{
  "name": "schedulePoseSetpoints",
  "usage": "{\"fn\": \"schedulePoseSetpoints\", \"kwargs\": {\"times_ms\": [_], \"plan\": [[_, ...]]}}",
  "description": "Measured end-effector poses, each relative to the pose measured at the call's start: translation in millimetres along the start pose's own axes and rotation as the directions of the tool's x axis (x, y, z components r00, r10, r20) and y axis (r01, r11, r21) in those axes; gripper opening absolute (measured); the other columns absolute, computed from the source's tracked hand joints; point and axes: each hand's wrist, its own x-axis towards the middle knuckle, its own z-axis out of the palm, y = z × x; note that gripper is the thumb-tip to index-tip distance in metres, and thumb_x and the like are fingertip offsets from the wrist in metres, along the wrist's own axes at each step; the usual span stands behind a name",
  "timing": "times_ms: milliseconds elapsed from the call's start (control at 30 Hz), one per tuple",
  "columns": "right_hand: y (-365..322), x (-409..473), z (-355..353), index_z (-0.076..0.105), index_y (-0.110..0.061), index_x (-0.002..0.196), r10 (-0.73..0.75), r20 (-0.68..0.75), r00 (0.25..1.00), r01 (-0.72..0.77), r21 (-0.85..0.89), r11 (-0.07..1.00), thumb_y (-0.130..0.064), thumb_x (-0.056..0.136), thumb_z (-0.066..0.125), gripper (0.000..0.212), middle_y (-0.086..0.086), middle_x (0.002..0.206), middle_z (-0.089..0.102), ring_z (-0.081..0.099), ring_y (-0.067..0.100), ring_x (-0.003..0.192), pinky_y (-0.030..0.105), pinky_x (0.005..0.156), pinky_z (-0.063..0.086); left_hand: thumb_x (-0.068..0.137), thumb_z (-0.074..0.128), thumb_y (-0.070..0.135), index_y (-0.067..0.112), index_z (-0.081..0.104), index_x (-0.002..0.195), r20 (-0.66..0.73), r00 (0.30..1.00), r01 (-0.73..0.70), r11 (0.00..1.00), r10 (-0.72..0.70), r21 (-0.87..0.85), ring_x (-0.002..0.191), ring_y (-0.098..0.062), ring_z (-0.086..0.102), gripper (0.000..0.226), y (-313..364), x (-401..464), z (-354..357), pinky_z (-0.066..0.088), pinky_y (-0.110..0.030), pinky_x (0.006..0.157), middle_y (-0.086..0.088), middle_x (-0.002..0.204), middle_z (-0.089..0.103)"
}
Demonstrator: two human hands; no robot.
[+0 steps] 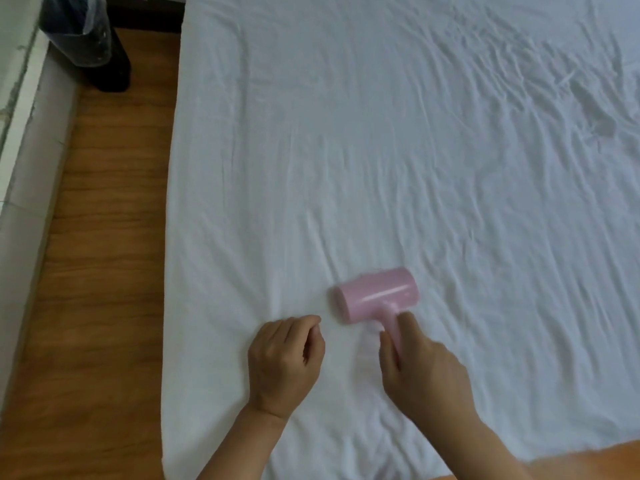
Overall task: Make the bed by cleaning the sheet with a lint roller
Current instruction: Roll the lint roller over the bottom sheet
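A strip of wooden floor (104, 254) runs down the left side of the view, bordered at the far left by a pale wall base (24, 133). At the top left a dark bin lined with a clear plastic bag (86, 36) stands on the floor, near the corner of the bed. The rest of the view is filled by the bed, covered with a white sheet (381, 150); the sheet is fairly smooth on its left part and heavily creased toward the upper right.

Near the lower edge of the bed, the left hand (284, 362) rests knuckles-up on the sheet, its fingers (304, 323) loosely curled under and holding nothing that shows. Just to its right, apart from it, lies the pink lint roller (375, 294): its cylindrical head sits on the sheet, lying crosswise, and its short pink handle (393, 327) points back toward the person. The right hand (422, 372) grasps that handle, with the thumb on the handle's left side and the index finger lying along its right side, reaching almost to the roller head. The handle's lower end is hidden in the palm. Both forearms enter from the bottom edge. A patch of wooden floor shows at the bottom right corner, past the sheet's edge.
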Motion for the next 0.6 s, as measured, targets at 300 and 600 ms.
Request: {"fn": "schedulePoseSetpoints", "kwargs": {"times_ms": [300,600], "plan": [[-41.0,71.6,-7.2,0.047,-0.016,0.113,0.009,-0.055,0.998,-0.006,0.059,0.998,-0.039,0.101,0.044,0.026,-0.007,0.059,0.04,0.033,0.014,0.046,0.028,0.045,0.019,0.091,0.065,0.008,0.01,0.075,0.087,-0.011,0.999,-0.035,0.999,0.035,-0.034,0.064,-0.024,0.058,0.011,-8.3,-7.4,8.5,0.048,-0.038,0.066,0.001,0.072,0.063],[-70.7,183.0,-28.5,0.036,-0.015,0.103,-0.015,-0.003,1.0,0.016,0.115,0.993,-0.04,0.104,0.039,0.025,0.002,0.074,0.047,0.048,0.024,0.063,0.034,0.062,0.036,0.091,0.063,0.01,0.012,0.072,0.083,-0.006,1.0,-0.019,0.999,0.019,-0.026,0.061,-0.025,0.052,0.012,-11.0,-9.4,12.1,0.046,-0.043,0.064,0.001,0.068,0.057]]}}
